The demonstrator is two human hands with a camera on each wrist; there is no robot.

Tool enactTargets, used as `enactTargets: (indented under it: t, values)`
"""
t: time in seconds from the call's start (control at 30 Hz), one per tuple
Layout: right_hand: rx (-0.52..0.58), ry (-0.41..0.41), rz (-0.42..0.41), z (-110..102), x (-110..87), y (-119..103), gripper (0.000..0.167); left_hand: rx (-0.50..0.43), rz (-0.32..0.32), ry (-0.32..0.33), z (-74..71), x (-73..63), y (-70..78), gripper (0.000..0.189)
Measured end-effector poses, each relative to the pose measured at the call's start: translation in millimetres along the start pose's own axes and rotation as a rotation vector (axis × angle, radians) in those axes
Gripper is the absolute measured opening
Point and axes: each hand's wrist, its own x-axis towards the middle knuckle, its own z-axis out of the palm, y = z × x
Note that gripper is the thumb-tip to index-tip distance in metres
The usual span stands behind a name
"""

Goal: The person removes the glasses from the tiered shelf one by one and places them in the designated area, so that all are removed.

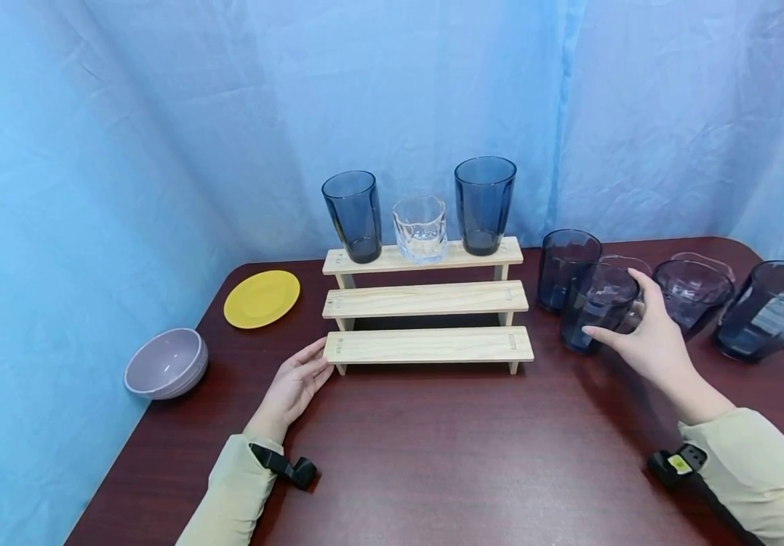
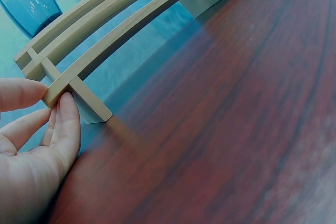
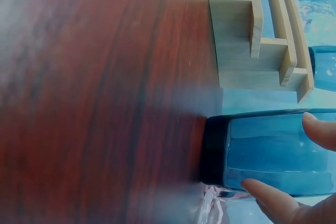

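A three-tier wooden shelf [image 1: 426,346] stands at mid-table. My left hand [image 1: 296,383] pinches the left end of its lowest board, with fingertips under the board [image 2: 66,85] in the left wrist view. To the right, my right hand [image 1: 650,341] holds a dark blue glass tumbler [image 1: 586,311], thumb on the near side and fingers around the far side. In the right wrist view the tumbler [image 3: 278,153] is upright with its base at the tabletop. On the top board are a blue tumbler [image 1: 354,220], a short clear glass [image 1: 421,231] and another blue tumbler [image 1: 484,205].
More glasses crowd around the held one: a blue tumbler [image 1: 556,265] behind it, a purplish glass [image 1: 692,292] and a large blue tumbler [image 1: 767,311] on the right. At left sit a yellow plate [image 1: 262,299] and a lilac bowl [image 1: 168,368]. Blue curtains [image 1: 392,91] hang behind.
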Motion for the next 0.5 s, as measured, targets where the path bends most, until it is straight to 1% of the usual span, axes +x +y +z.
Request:
enactTargets:
  t: [0.17, 0.33, 0.5]
  values:
    - [-0.029, -0.02, 0.008, -3, -1.8, -2, 0.103, 0.001, -0.009, -0.008, 0.4, 0.9, 0.0, 0.054]
    - [-0.031, -0.042, 0.025, -8, -3.4, -6, 0.104, 0.003, -0.003, -0.009, 1.2, -0.5, 1.4, 0.054]
    - [-0.038, -0.037, 0.045, -15, -7.4, -9, 0.103, -0.004, -0.001, -0.01, 2.5, -1.6, 2.3, 0.056]
